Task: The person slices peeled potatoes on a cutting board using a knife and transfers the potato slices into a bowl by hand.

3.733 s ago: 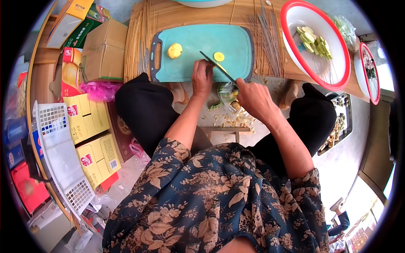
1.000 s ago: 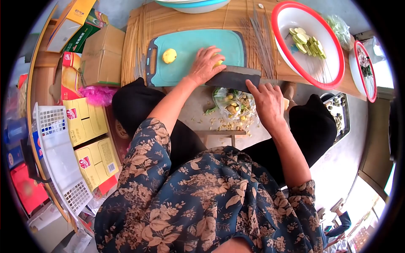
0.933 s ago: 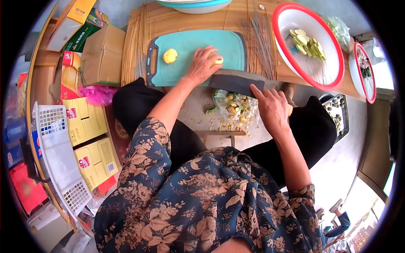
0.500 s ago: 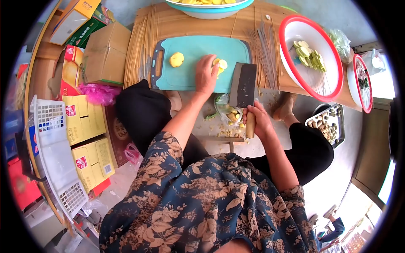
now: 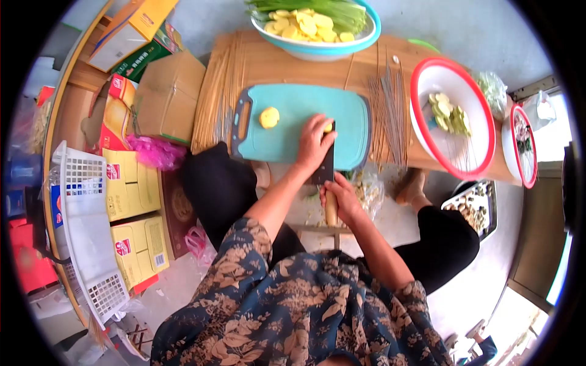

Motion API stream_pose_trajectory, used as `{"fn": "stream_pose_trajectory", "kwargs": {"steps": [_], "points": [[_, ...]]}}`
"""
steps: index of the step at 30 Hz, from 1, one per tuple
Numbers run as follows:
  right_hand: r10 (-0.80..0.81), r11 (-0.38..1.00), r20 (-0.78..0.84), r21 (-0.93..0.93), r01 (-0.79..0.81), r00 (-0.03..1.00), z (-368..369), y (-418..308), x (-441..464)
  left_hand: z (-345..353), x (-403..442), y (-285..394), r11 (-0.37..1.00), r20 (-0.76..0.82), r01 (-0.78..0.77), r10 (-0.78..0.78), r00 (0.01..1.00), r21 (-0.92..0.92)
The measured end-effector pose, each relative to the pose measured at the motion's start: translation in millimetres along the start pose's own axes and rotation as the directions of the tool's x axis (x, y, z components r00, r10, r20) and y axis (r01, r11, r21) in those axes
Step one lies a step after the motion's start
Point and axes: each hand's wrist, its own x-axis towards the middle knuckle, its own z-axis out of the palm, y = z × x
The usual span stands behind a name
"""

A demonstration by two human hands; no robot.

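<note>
A yellow cut piece [image 5: 328, 128] is on the right part of the board [image 5: 293, 107], mostly hidden under the left hand [image 5: 313, 146], with only a small patch showing. The left hand is bent over it, fingers curled and grasping it. The right hand [image 5: 343, 198] is closed around the handle of the cleaver [image 5: 327, 161], below the board's near edge.

The main change is the cleaver. Half a second ago it stood off to the right, broad side to the camera, with loose slices in sight beside the left fingers. Now the blade is turned nearly edge-on and sits right alongside those fingers, at the piece; those slices no longer show. Judged from this, the work is at the cutting itself, blade lined up with the piece and left hand steadying it. Whether the edge has bitten in, or touches the fingers, I cannot tell.

The whole potato [image 5: 269, 118] stays on the board's left part, uncut. The view has also tilted up, so the far bowl [image 5: 317, 53] shows its yellow slices [image 5: 299, 24] and green stalks [image 5: 342, 12] more fully.

Further out, thin sticks [image 5: 390, 116] lie on the table [image 5: 360, 70] between the board and the red-rimmed basin [image 5: 445, 79], which holds green slices [image 5: 458, 121]. Below, a clear bag [image 5: 369, 192] rests on the floor.
</note>
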Motion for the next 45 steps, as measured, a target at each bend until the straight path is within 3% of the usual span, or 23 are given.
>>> {"fn": "stream_pose_trajectory", "kwargs": {"steps": [3, 8, 10, 11, 13, 15, 16, 18, 19, 21, 23, 26, 28, 29, 31, 32, 34, 39, 42, 45], "points": [[-0.054, 0.997, 0.008, -0.062, 0.055, 0.998, 20.1, -35.1, -5.6, -15.4, 27.1, 24.0, 0.998, 0.001, -0.070, 0.070, 0.998, -0.003], [-0.249, 0.956, 0.129, -0.125, 0.265, 0.960, 69.3, -141.2, 10.2, -59.6, 162.2, 61.2, 0.896, 0.035, -0.423, 0.422, 0.906, 0.138], [-0.317, 0.928, 0.194, -0.139, 0.346, 0.928, 86.8, -181.4, 20.4, -71.1, 221.2, 61.1, 0.861, 0.015, -0.487, 0.490, 0.871, 0.144], [-0.339, 0.919, 0.213, -0.133, 0.371, 0.916, 95.2, -197.1, 22.6, -75.9, 246.2, 59.5, 0.869, -0.002, -0.485, 0.488, 0.873, 0.103], [-0.349, 0.919, 0.213, -0.113, 0.378, 0.913, 100.1, -214.2, 22.3, -79.4, 294.2, 37.0, 0.849, 0.033, -0.496, 0.499, 0.866, 0.182], [-0.326, 0.936, 0.196, -0.071, 0.345, 0.925, 94.1, -222.0, 19.5, -82.9, 322.9, 14.8, 0.781, 0.073, -0.495, 0.509, 0.858, 0.381], [-0.328, 0.935, 0.180, -0.081, 0.346, 0.927, 87.6, -221.2, 11.8, -84.5, 327.1, 8.8, 0.780, 0.072, -0.497, 0.511, 0.857, 0.379], [-0.323, 0.938, 0.164, -0.071, 0.338, 0.932, 67.2, -217.0, -7.7, -89.6, 330.3, -1.6, 0.910, -0.192, -0.330, 0.381, 0.905, 0.251], [-0.316, 0.943, 0.146, -0.059, 0.328, 0.937, 55.6, -213.2, -18.4, -93.8, 322.3, -3.2, 0.908, -0.186, -0.332, 0.383, 0.905, 0.255], [-0.315, 0.940, 0.134, -0.093, 0.329, 0.939, 33.4, -205.8, -41.2, -103.2, 286.4, -6.3, 0.992, -0.417, -0.089, 0.044, 0.908, -0.089], [-0.314, 0.936, 0.095, -0.136, 0.325, 0.945, 16.2, -199.3, -65.1, -112.7, 232.5, -18.3, 0.971, -0.433, -0.024, -0.084, 0.897, -0.239], [-0.280, 0.955, -0.009, -0.107, 0.278, 0.960, -5.2, -185.1, -88.6, -120.7, 147.2, -49.7, 0.971, -0.465, 0.048, -0.155, 0.872, -0.233], [-0.240, 0.969, -0.034, -0.068, 0.237, 0.970, -17.3, -172.3, -95.2, -130.2, 81.6, -62.4, 0.954, -0.455, 0.296, -0.285, 0.844, -0.050], [-0.225, 0.974, -0.028, -0.020, 0.224, 0.974, -21.4, -165.8, -95.9, -126.1, 62.6, -62.0, 0.928, -0.453, 0.359, -0.363, 0.815, -0.097], [-0.227, 0.973, -0.006, -0.041, 0.227, 0.974, -25.2, -152.0, -97.3, -114.6, 38.8, -60.8, 0.934, -0.394, 0.328, -0.252, 0.884, 0.139], [-0.224, 0.974, -0.001, -0.041, 0.223, 0.975, -24.1, -148.2, -98.1, -110.7, 29.2, -58.7, 0.933, -0.398, 0.331, -0.253, 0.882, 0.142], [-0.171, 0.985, 0.034, 0.001, 0.171, 0.985, -18.5, -141.3, -99.5, -104.1, 15.5, -50.0, 0.855, -0.293, 0.297, -0.181, 0.939, 0.424], [-0.185, 0.981, 0.067, -0.043, 0.188, 0.980, -16.8, -125.7, -89.9, -82.5, 13.1, -45.6, 0.926, -0.242, 0.216, -0.144, 0.960, 0.309], [-0.281, 0.906, 0.004, -0.328, 0.267, 0.960, -23.2, -119.0, -78.9, -57.5, 6.1, -33.3, 0.937, -0.181, 0.120, -0.063, 0.982, 0.327], [-0.347, 0.842, -0.032, -0.452, 0.296, 0.937, -20.4, -114.2, -73.6, -51.2, -1.3, -6.8, 0.927, -0.134, 0.070, -0.022, 0.991, 0.368]]}}
